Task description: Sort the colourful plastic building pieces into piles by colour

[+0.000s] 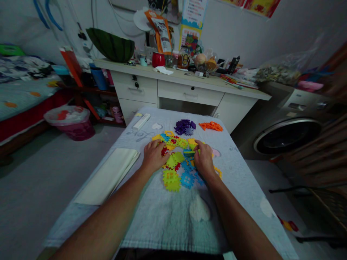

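A mixed pile of toothed plastic building pieces point(176, 157) in yellow, green, blue and red lies mid-table. My left hand point(154, 154) rests at the pile's left side, thumb and fingers apart beside some red pieces point(164, 151). At the right side, my right hand point(204, 158) has thumb and fingers around the end of a green building piece point(189, 153), seen almost edge-on. Green square pieces point(171, 180) and blue square pieces point(187, 179) lie nearest to me. Behind are a purple heap of pieces point(184, 126) and an orange heap point(210, 126).
A folded cream cloth point(108, 175) and a white bar-shaped object point(141, 122) lie on the left of the cloth-covered table point(173, 224). Beyond stands a cluttered white desk point(189, 94) with a cut watermelon point(111, 45). A washing machine point(287, 119) is at right, a pink bin point(72, 124) at left.
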The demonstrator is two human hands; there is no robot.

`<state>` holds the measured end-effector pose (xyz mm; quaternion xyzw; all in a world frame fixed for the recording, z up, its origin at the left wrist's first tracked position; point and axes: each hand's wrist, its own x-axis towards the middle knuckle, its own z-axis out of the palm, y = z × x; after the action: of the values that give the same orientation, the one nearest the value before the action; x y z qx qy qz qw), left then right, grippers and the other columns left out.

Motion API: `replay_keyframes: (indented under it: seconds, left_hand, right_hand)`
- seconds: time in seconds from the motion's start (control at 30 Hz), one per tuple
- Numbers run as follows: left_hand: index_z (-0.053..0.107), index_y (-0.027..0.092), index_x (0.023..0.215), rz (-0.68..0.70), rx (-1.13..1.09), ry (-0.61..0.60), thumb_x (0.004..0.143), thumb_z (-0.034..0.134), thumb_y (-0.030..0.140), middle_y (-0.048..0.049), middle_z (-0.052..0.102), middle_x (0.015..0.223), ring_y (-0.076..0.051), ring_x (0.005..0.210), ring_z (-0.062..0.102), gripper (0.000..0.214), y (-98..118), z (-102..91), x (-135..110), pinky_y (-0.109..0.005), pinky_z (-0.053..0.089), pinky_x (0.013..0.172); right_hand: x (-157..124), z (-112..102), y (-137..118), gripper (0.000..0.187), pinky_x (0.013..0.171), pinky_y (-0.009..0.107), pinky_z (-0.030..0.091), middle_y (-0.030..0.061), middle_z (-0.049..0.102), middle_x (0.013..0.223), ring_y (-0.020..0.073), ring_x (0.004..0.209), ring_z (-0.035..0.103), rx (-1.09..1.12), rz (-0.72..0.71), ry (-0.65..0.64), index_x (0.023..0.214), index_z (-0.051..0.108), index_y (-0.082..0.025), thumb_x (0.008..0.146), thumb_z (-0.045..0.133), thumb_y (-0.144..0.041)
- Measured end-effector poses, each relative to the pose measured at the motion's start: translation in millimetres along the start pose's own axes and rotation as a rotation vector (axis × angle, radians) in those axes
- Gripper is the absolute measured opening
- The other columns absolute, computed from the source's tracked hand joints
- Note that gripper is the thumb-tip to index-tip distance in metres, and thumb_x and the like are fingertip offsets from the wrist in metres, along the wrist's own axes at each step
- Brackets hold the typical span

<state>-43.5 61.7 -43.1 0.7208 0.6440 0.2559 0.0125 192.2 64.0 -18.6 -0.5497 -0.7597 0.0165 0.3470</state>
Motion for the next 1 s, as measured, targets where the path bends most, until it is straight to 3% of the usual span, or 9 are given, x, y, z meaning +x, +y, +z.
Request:
replay_keyframes:
  seconds: [0.23, 0.47, 0.67, 0.8, 0.9, 1.0]
  left_hand:
    - [0.061, 0.021, 0.122, 0.005, 0.014, 0.042, 0.085, 0.051, 0.055, -0.0135, 0.050, 0.136, -0.032, 0.125, 0.044, 0.051, -2.0, 2.3, -1.2, -0.048, 0.034, 0.105]
    - [0.055, 0.021, 0.129, -0.019, 0.061, -0.037, 0.086, 0.049, 0.058, -0.0163, 0.047, 0.139, -0.034, 0.127, 0.044, 0.056, -2.5, 2.0, -2.2, -0.052, 0.036, 0.102]
    - [0.056, 0.021, 0.124, 0.052, 0.000, -0.052, 0.088, 0.050, 0.053, -0.0136, 0.052, 0.136, -0.030, 0.125, 0.048, 0.049, -0.8, 0.1, -0.6, -0.047, 0.039, 0.102]
    - [0.057, 0.023, 0.122, 0.102, -0.051, -0.048, 0.087, 0.053, 0.047, -0.0114, 0.052, 0.136, -0.029, 0.125, 0.049, 0.043, -1.1, 2.1, -0.4, -0.045, 0.040, 0.103]
    - [0.057, 0.024, 0.122, 0.128, -0.090, -0.043, 0.087, 0.053, 0.045, -0.0101, 0.053, 0.136, -0.028, 0.124, 0.050, 0.041, -1.9, 3.7, -0.2, -0.043, 0.041, 0.102]
    - [0.054, 0.022, 0.124, 0.146, -0.140, -0.047, 0.087, 0.053, 0.044, -0.0110, 0.053, 0.136, -0.027, 0.124, 0.051, 0.043, -1.4, 3.2, 0.5, -0.043, 0.042, 0.102]
  right_hand:
    - [5.8, -8.7, 18.1, 0.044, 0.094, 0.038, 0.041, 0.0126, 0.064, 0.102, 0.0234, 0.099, 0.053, -0.002, 0.097, 0.122, 0.126, 0.054, -0.010, 0.086, 0.037, -0.015]
    - [10.1, -6.5, 45.7, 0.037, 0.094, 0.037, 0.043, 0.0134, 0.066, 0.105, 0.0234, 0.098, 0.059, -0.054, 0.245, 0.056, 0.113, 0.063, -0.011, 0.086, 0.038, -0.016]
    - [10.0, -13.6, 53.8, 0.040, 0.091, 0.035, 0.044, 0.0134, 0.064, 0.104, 0.0218, 0.096, 0.059, -0.107, 0.226, 0.046, 0.112, 0.063, -0.011, 0.081, 0.038, -0.011]
    - [8.0, -25.0, 52.7, 0.030, 0.085, 0.033, 0.045, 0.0106, 0.064, 0.100, 0.0210, 0.090, 0.060, -0.116, 0.188, -0.115, 0.108, 0.064, -0.014, 0.086, 0.047, -0.027]
    - [5.1, -28.2, 48.0, 0.045, 0.087, 0.034, 0.044, 0.0114, 0.064, 0.105, 0.0222, 0.094, 0.060, -0.159, 0.145, -0.278, 0.118, 0.060, -0.014, 0.084, 0.059, -0.045]
    - [3.1, -26.3, 43.7, 0.052, 0.092, 0.035, 0.042, 0.0127, 0.063, 0.110, 0.0230, 0.100, 0.059, -0.190, 0.098, -0.337, 0.122, 0.058, -0.014, 0.081, 0.064, -0.045]
